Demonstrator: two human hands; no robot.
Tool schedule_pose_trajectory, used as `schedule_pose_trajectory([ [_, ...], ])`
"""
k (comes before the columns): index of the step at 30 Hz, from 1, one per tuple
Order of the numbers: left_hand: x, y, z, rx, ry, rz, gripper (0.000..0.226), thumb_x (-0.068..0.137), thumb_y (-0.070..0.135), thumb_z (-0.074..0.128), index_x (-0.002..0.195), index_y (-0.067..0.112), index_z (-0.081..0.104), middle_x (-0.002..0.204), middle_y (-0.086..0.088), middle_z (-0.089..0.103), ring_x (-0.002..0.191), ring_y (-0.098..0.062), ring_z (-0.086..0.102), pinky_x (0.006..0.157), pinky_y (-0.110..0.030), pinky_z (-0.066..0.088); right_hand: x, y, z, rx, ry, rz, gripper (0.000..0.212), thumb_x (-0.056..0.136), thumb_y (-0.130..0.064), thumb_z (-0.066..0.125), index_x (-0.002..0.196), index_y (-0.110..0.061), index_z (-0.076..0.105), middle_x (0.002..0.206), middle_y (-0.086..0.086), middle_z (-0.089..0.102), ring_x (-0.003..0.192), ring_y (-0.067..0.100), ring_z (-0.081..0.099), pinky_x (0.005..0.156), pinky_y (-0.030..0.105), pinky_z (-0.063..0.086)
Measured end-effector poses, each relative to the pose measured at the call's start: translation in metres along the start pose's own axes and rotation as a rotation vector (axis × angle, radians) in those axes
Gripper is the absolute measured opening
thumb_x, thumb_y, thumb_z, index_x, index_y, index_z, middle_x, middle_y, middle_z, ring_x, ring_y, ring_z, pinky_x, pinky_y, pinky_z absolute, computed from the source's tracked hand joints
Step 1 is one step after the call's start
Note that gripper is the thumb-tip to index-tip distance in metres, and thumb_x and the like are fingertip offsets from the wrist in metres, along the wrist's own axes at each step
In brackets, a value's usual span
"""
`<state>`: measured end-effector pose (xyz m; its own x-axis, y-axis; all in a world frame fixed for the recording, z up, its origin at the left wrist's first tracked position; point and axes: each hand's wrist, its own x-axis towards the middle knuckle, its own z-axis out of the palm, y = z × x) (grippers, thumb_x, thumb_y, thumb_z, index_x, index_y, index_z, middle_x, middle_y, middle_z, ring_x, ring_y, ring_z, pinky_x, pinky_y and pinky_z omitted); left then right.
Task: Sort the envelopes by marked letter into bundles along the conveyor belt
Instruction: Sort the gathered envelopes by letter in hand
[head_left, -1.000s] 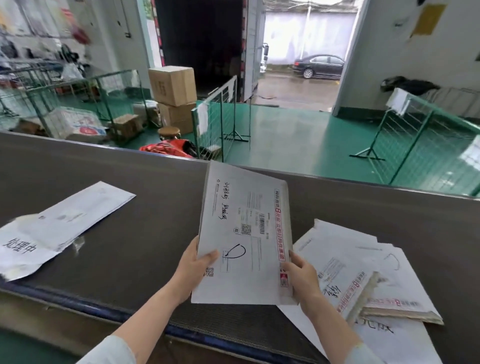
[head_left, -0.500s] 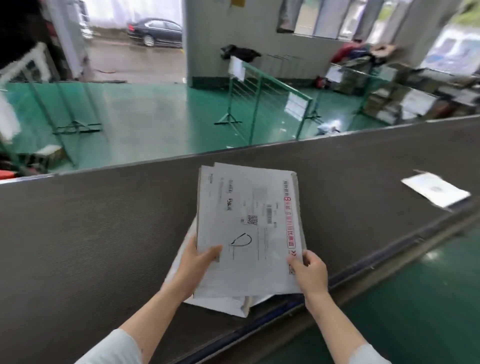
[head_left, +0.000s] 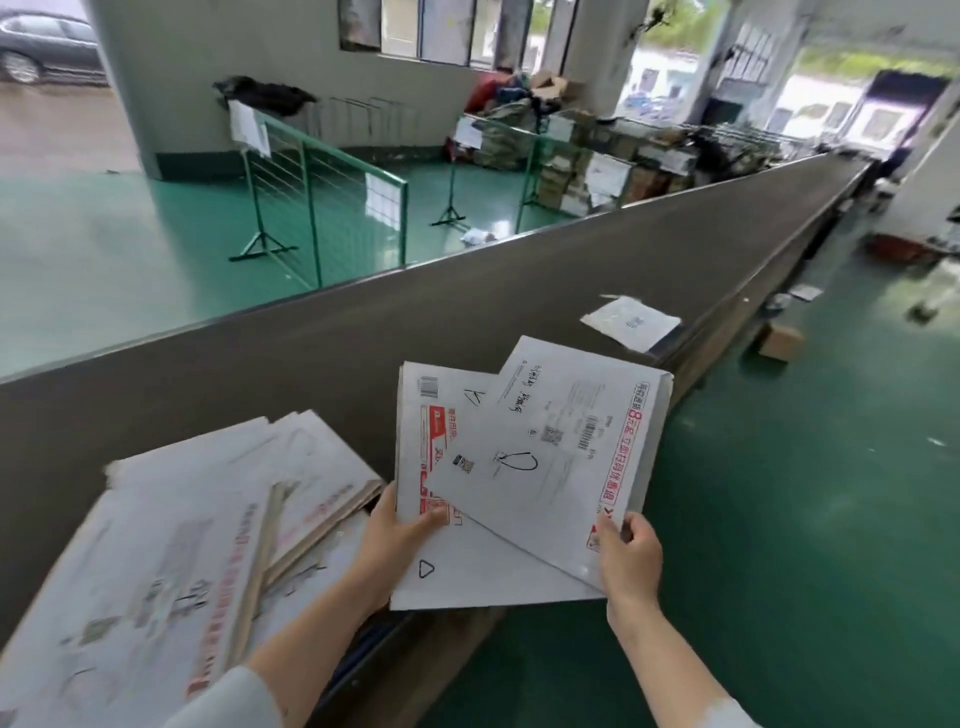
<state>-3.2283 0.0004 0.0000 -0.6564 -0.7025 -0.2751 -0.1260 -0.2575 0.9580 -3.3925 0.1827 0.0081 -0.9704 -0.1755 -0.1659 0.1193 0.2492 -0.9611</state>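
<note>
two envelopes are fanned apart in the person's hands above the near edge of the conveyor belt (head_left: 311, 374). the top envelope (head_left: 561, 452), with a hand-drawn loop mark (head_left: 517, 461) that i cannot read as a sure letter, is pinched at its lower right corner by the right hand (head_left: 631, 556), fingers curled round the edge. the lower envelope (head_left: 457, 577) shows a scrawled "k" (head_left: 474, 397) near its top and is gripped by the left hand (head_left: 395, 540), thumb pressed on its face and fingers hidden beneath. half a second ago the two lay squared together, with only the looped one's face in sight; now the top one has swung clockwise off the other, baring the "k". that suggests the pair carry different marks and are being split for separate bundles, so the sort of this pair is only starting. just left of the hands a loose pile of envelopes (head_left: 208, 519) lies on the belt's near edge, blurred, its marks unreadable. farther along the same edge, well apart, a lone envelope (head_left: 631, 322) lies flat; the view has turned towards it, so it may be where one of the held envelopes belongs. beyond it a cardboard box (head_left: 779, 340) sits on the green floor beside the belt.
</note>
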Motion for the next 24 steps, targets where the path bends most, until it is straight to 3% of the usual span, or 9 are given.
schedule_pose_trajectory([
  [5,0.045,0.008,0.107,-0.067,-0.165,-0.111,0.048,0.085,0.002,0.068,0.121,0.024,0.046,0.107,-0.007,0.071,0.087,-0.024,0.074,0.067,-0.039,0.061,0.101,-0.01,-0.067,-0.036,0.047,-0.047,0.007,0.099,-0.014,0.054,0.101,-0.013,0.061,0.097,-0.002,0.063,0.085,0.011,0.06,0.062,0.025,0.047],
  [10,0.079,0.017,0.18,-0.094,-0.182,-0.163,0.048,0.087,-0.003,0.063,0.117,0.03,0.046,0.107,-0.009,0.071,0.088,-0.026,0.073,0.067,-0.039,0.06,0.174,-0.007,-0.104,-0.033,0.06,-0.025,0.009,0.099,-0.013,0.053,0.103,-0.011,0.061,0.098,-0.001,0.063,0.087,0.012,0.06,0.061,0.026,0.048],
  [15,0.14,0.03,0.225,-0.103,-0.122,-0.158,0.05,0.085,-0.007,0.06,0.122,0.024,0.047,0.105,-0.01,0.072,0.085,-0.029,0.074,0.069,-0.044,0.06,0.251,-0.014,-0.099,-0.002,0.034,0.009,0.008,0.099,-0.014,0.054,0.102,-0.013,0.061,0.097,-0.002,0.064,0.086,0.012,0.06,0.061,0.026,0.047],
  [24,0.331,0.074,0.331,-0.164,-0.102,-0.144,0.056,0.085,-0.007,0.061,0.131,0.02,0.043,0.106,-0.013,0.071,0.084,-0.032,0.073,0.067,-0.046,0.06,0.466,-0.072,-0.074,-0.024,0.023,-0.031,0.011,0.099,-0.018,0.055,0.107,-0.013,0.061,0.1,-0.001,0.064,0.089,0.013,0.061,0.063,0.026,0.049],
])
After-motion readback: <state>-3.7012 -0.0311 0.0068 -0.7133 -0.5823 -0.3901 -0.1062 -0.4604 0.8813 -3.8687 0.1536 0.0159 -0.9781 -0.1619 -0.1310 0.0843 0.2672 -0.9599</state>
